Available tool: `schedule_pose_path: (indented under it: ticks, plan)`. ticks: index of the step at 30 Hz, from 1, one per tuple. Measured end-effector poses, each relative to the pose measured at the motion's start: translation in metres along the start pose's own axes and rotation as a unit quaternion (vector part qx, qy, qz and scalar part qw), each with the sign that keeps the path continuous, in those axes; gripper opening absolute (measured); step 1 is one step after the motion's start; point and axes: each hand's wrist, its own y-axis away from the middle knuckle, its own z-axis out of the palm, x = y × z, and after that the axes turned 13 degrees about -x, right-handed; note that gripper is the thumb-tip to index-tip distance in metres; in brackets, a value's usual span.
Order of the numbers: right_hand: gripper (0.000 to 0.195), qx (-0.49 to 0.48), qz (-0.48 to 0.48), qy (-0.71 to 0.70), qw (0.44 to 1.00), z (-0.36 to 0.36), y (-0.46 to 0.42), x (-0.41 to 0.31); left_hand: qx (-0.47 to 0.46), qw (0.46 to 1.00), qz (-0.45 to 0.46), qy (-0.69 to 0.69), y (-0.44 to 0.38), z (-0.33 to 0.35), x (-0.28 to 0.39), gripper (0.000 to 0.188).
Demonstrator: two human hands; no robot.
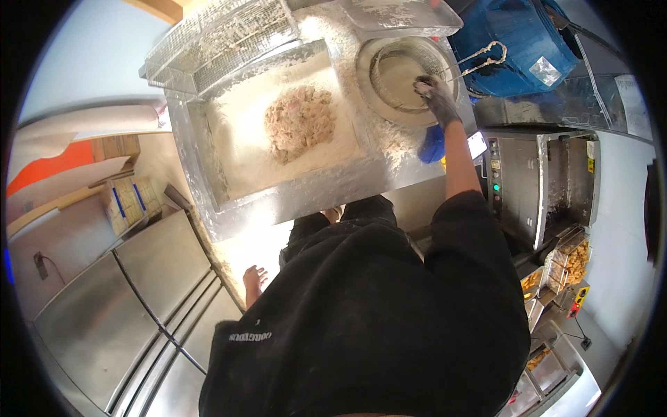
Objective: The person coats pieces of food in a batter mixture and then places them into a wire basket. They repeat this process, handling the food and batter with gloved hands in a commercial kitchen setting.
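Observation:
My right hand (436,99), in a dark glove coated with pale batter or flour, reaches over a round metal bowl (363,78). Its fingers are curled, and whether they grip anything is unclear. Inside the bowl sits a round wire mesh basket (383,52) in cloudy, pale liquid (398,81). The basket's long wire handle (482,57), crusted with batter, sticks out towards the right. Bare and holding nothing, my left hand (254,279) hangs beside my body with its fingers apart. To the left of the bowl, a heap of raw, floured meat pieces (299,122) lies on flour (234,151) in a recessed metal tray (206,151).
A rectangular wire rack (224,41) stands at the tray's far side. Beyond the bowl are a metal lid or pan (401,18) and a blue barrel (513,47). A blue cloth (431,145) and a lit phone (476,145) lie near my forearm. Fried food (577,263) fills a basket at right.

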Motion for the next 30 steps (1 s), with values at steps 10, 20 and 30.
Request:
schedule_pose_path:
  ticks: [10,20,30]
  plan:
    - [0.044,-0.234,0.183,0.384,0.874,0.067,-0.137,0.018,0.011,0.999,0.038,-0.010,0.094,0.041,0.014,0.047]
    - [0.047,-0.238,0.159,0.324,0.902,0.075,-0.140,0.084,-0.012,0.992,0.002,-0.123,0.105,0.077,-0.017,0.043]
    - [0.054,-0.277,0.164,0.354,0.878,0.091,-0.138,0.041,-0.047,0.932,0.220,-0.284,0.098,0.047,-0.057,0.043]
